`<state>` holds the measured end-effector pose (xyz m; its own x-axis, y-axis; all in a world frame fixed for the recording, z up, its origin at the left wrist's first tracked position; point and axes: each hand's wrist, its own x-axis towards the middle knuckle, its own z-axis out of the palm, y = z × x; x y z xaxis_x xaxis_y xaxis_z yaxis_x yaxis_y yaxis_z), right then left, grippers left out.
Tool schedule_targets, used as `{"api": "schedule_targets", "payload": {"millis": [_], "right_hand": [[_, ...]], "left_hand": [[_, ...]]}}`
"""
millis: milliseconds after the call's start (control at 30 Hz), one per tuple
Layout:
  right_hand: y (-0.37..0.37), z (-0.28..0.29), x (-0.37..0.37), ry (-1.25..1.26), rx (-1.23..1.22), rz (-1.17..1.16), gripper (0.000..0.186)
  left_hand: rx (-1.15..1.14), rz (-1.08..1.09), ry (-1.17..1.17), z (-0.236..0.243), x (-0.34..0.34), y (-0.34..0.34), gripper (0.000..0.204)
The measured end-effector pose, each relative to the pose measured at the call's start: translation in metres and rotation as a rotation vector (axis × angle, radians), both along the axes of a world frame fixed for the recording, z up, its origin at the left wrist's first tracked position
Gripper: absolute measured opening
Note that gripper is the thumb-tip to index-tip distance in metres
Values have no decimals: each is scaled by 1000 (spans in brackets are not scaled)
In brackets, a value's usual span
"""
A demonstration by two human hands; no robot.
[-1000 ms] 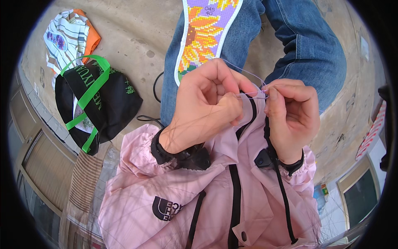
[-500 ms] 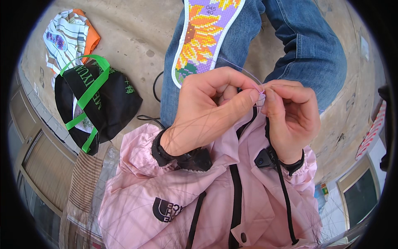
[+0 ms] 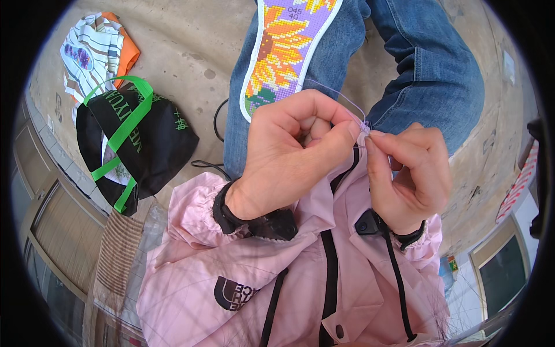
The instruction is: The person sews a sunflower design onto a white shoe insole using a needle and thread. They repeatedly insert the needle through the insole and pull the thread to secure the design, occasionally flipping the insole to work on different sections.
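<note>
Purple thread (image 3: 365,126) is being pinched by left hand (image 3: 289,156) and right hand (image 3: 411,176). Near the jeans' (image 3: 336,58) left edge, the insole (image 3: 279,58) is pointing lengthwise, rounded end bodyward.

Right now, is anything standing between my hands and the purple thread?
Nothing visible does. The purple thread is at the fingertips of your left hand, with your right hand close beside it. Its upper stretch arcs toward the flowered insole, also unblocked.
</note>
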<state>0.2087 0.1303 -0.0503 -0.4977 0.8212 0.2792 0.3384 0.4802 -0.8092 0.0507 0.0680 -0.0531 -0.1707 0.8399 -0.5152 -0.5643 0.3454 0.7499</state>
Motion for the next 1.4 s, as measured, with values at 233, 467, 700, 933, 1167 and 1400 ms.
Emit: {"api": "schedule_targets", "payload": {"millis": [233, 467, 700, 933, 1167, 1400], "right_hand": [[0, 0, -1, -21, 8, -22, 28], [1, -3, 0, -5, 12, -6, 28], [3, -3, 1, 30, -35, 40, 28], [4, -3, 3, 67, 2, 19, 30], [5, -6, 0, 60, 29, 24, 30], [4, -4, 0, 52, 12, 21, 30]], "left_hand": [[-17, 8, -1, 0, 0, 0, 4], [-4, 2, 17, -2, 0, -1, 5], [-21, -2, -10, -3, 0, 0, 6], [-14, 5, -3, 0, -1, 1, 5], [16, 0, 14, -1, 1, -1, 5], [7, 0, 12, 0, 0, -1, 4]]}}
